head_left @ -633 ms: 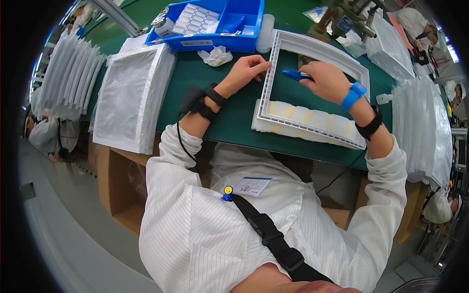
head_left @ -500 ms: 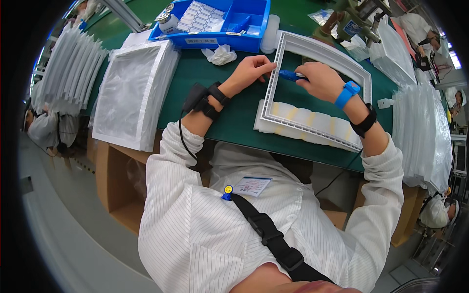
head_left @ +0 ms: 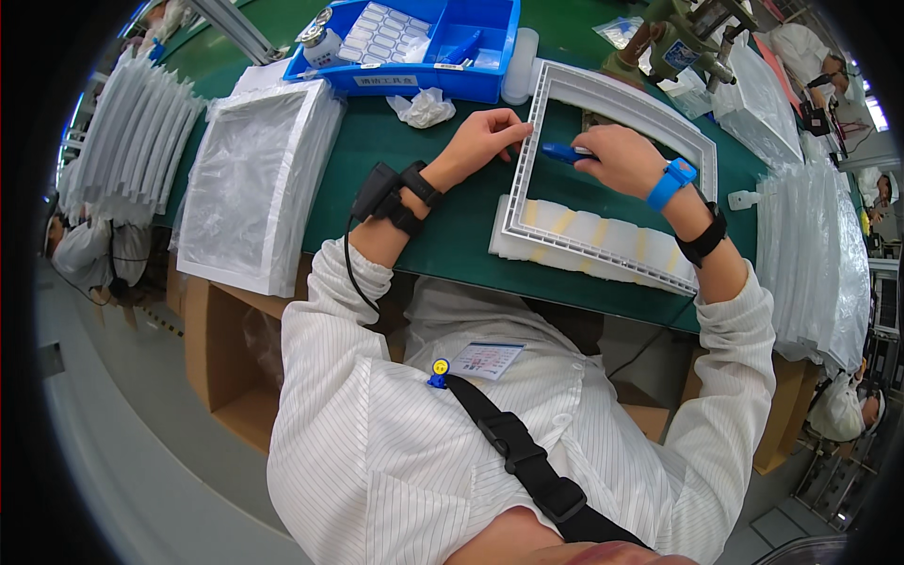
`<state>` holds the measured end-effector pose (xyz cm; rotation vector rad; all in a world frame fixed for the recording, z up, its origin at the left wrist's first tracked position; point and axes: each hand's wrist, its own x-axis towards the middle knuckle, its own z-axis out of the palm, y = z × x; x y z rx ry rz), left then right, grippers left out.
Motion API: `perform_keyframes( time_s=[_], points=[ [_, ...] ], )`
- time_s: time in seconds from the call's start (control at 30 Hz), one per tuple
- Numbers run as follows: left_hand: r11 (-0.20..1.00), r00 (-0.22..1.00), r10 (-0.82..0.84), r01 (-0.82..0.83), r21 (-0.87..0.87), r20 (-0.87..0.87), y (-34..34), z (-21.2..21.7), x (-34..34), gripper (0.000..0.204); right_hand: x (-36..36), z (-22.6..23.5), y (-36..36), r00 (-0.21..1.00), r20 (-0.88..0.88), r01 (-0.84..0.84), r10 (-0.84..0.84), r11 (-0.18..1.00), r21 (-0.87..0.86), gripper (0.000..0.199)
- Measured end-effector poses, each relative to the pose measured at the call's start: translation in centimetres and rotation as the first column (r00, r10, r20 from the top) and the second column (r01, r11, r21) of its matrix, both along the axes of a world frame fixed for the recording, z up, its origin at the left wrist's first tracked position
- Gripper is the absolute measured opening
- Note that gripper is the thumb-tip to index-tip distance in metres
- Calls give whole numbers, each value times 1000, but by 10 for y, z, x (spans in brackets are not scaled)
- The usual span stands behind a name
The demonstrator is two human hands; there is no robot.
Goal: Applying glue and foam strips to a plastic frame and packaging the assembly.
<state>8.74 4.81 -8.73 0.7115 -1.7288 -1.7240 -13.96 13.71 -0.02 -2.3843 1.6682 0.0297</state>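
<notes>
A white rectangular plastic frame (head_left: pixel 517 193) with a ribbed edge stands on the green work surface, its near side on a white foam pad (head_left: pixel 589 226) with yellowish stripes. My left hand (head_left: pixel 485 143) is at the frame's left bar, thumb and index finger closed on its edge. Inside the frame opening, my right hand (head_left: pixel 621 162) is wrapped round a blue pen-shaped tool (head_left: pixel 562 153). The tool's blue end points left toward that bar, a small gap away. Its exact kind cannot be made out.
A blue bin (head_left: pixel 400 83) with a bottle and labels stands at the back, a crumpled white tissue (head_left: pixel 424 108) before it. Bagged white frames (head_left: pixel 250 188) lie left; more wrapped panels (head_left: pixel 815 254) stand right. A green metal machine (head_left: pixel 673 47) stands at the back right.
My right hand has shifted slightly nearer to me, and the blue tool's end has moved a little away from the left bar. My left hand has barely moved.
</notes>
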Motion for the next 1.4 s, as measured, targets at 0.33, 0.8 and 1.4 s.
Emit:
perform_keyframes(
  time_s=[0.33, 0.8, 1.4],
  points=[
    [888, 952, 278, -306, -343, -130, 25, 34, 8, 16, -14, 13, 47, 990, -72, 120, -123, 992, -36, 21],
    [880, 973, -230, 221, -420, 32, 184, 69, -8, 19, 28, 18, 194, 778, 579, 129, -243, 964, 232, 17],
    [892, 887, -410, 439, -112, 211, 198, 54, -1, 16, 50, -43, 243, 455, 758, 309, -467, 881, 357, 19]
  ],
)
